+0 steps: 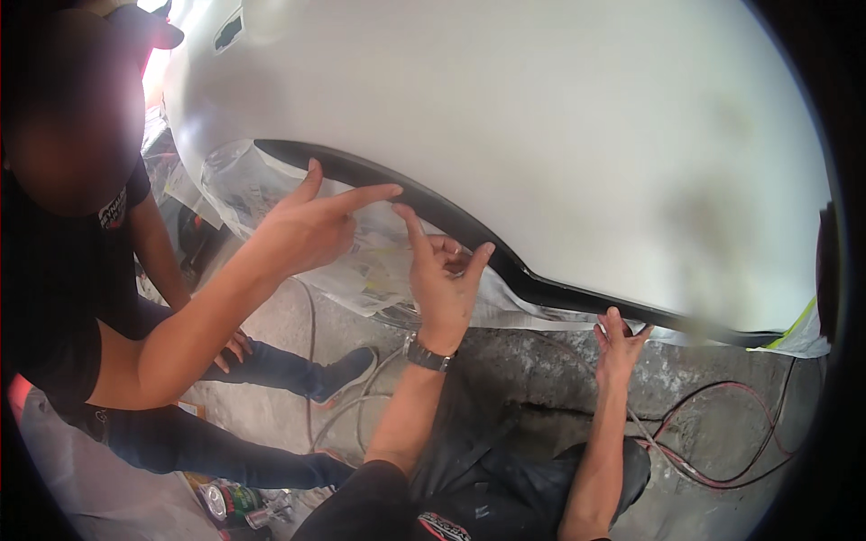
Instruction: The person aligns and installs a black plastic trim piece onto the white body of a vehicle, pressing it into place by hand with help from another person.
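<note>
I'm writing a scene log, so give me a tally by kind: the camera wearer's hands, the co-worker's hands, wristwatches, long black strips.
Wearer's hands: 2
Co-worker's hands: 2
Wristwatch: 1
Long black strip: 1
Total: 6

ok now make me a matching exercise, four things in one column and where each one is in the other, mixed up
Things
1. wristwatch
2. black trim strip
3. right hand
4. looped hoses

Places
A. on the grey floor, at the lower right of the picture
B. along the lower edge of the pale panel
C. with fingertips up at the strip's right-hand stretch
D. around the wrist of the left hand

Right pairs: 1-D, 2-B, 3-C, 4-A
</note>
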The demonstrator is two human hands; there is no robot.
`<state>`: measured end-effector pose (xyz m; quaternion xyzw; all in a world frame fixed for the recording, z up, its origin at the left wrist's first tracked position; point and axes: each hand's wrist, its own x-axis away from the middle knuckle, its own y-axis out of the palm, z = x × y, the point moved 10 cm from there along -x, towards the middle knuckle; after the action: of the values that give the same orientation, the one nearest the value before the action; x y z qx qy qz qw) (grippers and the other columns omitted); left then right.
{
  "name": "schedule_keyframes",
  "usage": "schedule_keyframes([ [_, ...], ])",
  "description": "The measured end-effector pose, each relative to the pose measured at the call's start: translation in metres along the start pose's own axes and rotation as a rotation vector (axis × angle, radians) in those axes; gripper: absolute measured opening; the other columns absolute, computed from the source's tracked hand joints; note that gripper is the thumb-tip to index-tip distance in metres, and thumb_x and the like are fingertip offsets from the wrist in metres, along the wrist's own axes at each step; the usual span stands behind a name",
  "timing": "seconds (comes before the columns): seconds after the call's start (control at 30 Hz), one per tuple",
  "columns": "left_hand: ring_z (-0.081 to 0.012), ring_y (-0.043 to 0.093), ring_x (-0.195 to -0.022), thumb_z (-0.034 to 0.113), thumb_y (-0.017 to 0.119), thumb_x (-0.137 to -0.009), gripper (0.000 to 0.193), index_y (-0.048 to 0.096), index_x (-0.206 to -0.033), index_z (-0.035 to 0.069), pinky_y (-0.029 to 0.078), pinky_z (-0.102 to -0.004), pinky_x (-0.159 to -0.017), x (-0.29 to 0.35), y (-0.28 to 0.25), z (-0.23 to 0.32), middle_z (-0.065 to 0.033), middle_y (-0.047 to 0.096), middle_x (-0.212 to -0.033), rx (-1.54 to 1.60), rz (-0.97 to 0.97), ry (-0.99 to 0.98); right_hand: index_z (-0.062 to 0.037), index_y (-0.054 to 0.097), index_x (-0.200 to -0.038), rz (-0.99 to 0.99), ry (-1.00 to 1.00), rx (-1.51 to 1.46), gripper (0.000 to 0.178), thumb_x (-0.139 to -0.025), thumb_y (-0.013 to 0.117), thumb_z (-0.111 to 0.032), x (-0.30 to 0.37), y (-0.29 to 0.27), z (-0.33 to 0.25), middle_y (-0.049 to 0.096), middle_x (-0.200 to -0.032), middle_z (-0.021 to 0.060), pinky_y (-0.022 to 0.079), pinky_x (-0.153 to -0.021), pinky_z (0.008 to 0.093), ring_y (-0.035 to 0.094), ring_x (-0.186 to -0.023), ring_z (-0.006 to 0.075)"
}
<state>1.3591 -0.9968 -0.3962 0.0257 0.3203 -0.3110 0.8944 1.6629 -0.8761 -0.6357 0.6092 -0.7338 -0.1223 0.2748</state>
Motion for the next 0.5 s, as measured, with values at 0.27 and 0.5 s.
schedule_keyframes([
  [0.27, -0.0105, 0.057, -0.069, 0.006, 0.086, -0.080, 0.120, 0.000, -0.163, 0.006, 0.052, -0.0242, -0.063, 0.0004, 0.0021, 0.0037, -0.0027, 0.054, -0.082, -0.042, 0.010, 0.043, -0.0133, -0.001, -0.160, 0.019, -0.042, 0.039, 0.111, -0.086, 0.083, -0.017, 0.0015, -0.0031, -0.0012, 0.063, -0.117, 0.0134, 0.054, -0.088, 0.0416, 0.067, -0.102, 0.0249],
  [0.5, -0.0085, 0.058, -0.073, -0.001, 0.083, -0.081, 0.112, 0.006, -0.162, 0.003, 0.052, -0.0215, -0.066, 0.0012, 0.0036, -0.0032, -0.0028, 0.055, -0.089, -0.085, -0.006, 0.053, -0.0108, -0.012, -0.161, -0.006, -0.036, 0.023, 0.124, -0.083, 0.084, -0.009, -0.0013, -0.0032, -0.0018, 0.058, -0.104, 0.0073, 0.054, -0.081, 0.0351, 0.063, -0.092, 0.0167],
])
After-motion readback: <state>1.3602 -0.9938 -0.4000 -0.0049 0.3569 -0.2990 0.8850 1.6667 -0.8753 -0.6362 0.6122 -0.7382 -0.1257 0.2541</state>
